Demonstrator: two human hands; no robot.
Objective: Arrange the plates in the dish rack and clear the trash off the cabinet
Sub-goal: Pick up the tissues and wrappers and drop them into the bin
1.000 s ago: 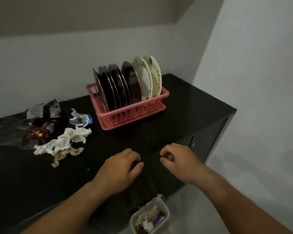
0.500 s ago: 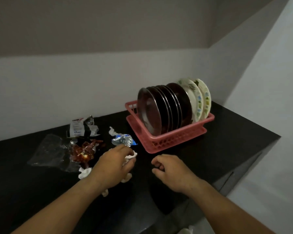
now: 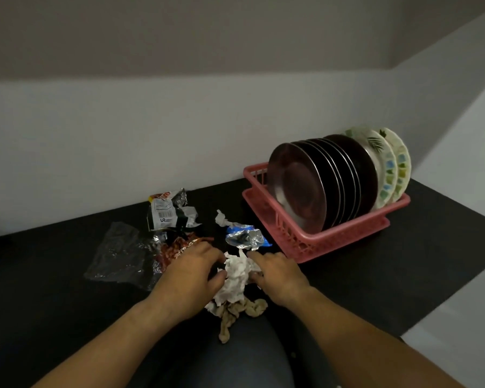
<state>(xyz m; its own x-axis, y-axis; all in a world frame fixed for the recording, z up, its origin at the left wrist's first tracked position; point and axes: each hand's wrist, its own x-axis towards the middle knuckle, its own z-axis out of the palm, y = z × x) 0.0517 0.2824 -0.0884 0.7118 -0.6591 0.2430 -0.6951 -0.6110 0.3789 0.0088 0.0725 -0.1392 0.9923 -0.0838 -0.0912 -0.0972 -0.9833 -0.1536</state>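
Note:
A pink dish rack [image 3: 347, 233] stands at the back right of the black cabinet top [image 3: 403, 275]. Several dark plates [image 3: 305, 186] and two patterned white plates [image 3: 389, 169] stand upright in it. Trash lies left of the rack: crumpled white tissue [image 3: 235, 278], a brownish twisted tissue [image 3: 235, 312], a blue-silver wrapper [image 3: 245, 238], a black-white packet [image 3: 168, 214], a red wrapper [image 3: 174, 247] and a clear plastic bag [image 3: 118, 256]. My left hand [image 3: 191, 278] and my right hand [image 3: 277, 275] press on the white tissue from either side, fingers curled around it.
A small white tissue scrap [image 3: 221, 218] lies behind the blue-silver wrapper. White walls close the back and the right side. The cabinet's front edge runs along the lower right, with pale floor [image 3: 459, 345] beyond it.
Both hands moved forward and left from the cabinet's front edge to the trash pile and closed around the white tissue. The view swung left and up, so the bin below dropped out of sight.

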